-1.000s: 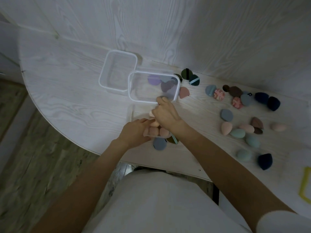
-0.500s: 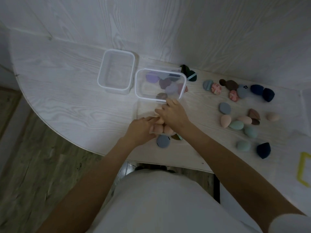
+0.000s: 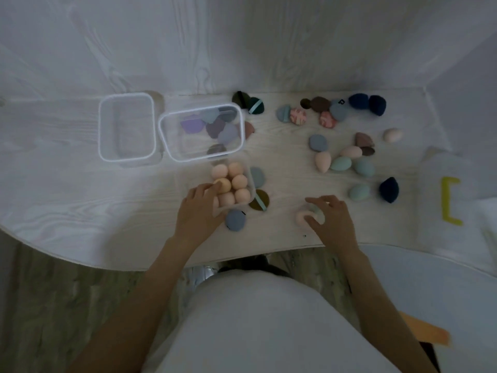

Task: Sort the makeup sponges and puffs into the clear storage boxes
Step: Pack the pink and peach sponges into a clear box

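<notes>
1. Left hand (image 3: 199,211) is laid against the small clear box (image 3: 248,181) of peach sponges (image 3: 231,183), fingertips touching one sponge, fingers relaxed.
2. Right hand (image 3: 332,220) is curled over a pink sponge (image 3: 302,217) and a pale green one on the table (image 3: 80,189).
3. Puffs (image 3: 212,125) are seen inside the larger box (image 3: 166,141); the empty box (image 3: 100,130) is set just beside it.

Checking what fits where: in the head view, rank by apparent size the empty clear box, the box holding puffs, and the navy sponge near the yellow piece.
1. Box holding puffs
2. Empty clear box, only slightly smaller, so unsure
3. Navy sponge, far smallest
</notes>
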`<state>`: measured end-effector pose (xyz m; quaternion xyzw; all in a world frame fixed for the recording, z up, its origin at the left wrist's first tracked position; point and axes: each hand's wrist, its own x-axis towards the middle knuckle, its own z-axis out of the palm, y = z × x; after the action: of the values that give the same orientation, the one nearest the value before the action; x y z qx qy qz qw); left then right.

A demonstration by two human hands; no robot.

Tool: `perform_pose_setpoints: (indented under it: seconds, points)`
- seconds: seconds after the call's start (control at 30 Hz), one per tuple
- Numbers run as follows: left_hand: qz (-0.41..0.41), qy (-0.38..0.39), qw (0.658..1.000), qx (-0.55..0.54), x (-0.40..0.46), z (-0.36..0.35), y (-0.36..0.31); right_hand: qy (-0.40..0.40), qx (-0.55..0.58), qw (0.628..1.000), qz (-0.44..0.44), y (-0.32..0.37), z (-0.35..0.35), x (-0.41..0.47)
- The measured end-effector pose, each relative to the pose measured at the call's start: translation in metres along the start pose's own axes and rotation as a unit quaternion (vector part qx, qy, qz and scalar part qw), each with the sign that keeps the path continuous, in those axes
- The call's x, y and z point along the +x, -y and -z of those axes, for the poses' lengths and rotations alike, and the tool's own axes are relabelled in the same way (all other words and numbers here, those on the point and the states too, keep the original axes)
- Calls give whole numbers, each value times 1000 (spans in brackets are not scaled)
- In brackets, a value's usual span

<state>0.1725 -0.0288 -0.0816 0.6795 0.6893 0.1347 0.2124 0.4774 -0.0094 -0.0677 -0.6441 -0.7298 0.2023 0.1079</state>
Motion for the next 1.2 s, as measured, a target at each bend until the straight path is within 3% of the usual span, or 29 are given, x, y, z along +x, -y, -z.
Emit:
perform_pose_setpoints:
  seconds: [0.13, 0.23, 0.3, 0.37, 0.53, 0.67, 0.87, 1.0, 1.1, 1.2]
  points:
    - [-5, -49, 998, -29, -4, 8, -16, 54, -50, 997, 9, -7, -10, -7]
    - [-124, -124, 983, -59, 10, 10, -45, 32, -44, 999, 3, -11, -11, -2]
    - [-210, -112, 967, -92, 33, 5, -72, 17, -20, 1000, 1, -14, -9, 3]
    - [-242, -55, 962, -114, 62, -9, -107, 2, -4, 1000, 1, -22, -5, 11]
    - [-160, 109, 979, -68, 136, -57, -171, -11, 26, 1000, 11, -34, 7, 39]
    - [-164, 164, 971, 56, 169, -79, -196, 12, 38, 999, 34, -53, 11, 46]
    - [-144, 85, 983, 75, 164, -80, -184, 20, 19, 998, 55, -56, 7, 41]
    - [-114, -27, 984, -130, 129, -50, -165, 3, -7, 997, 75, -48, 8, 41]
    - [-25, -84, 955, -285, 83, -10, -145, -21, -24, 994, 103, -40, 3, 41]
    - [80, -117, 928, -344, 40, 19, -104, -38, -25, 989, 143, -28, -4, 45]
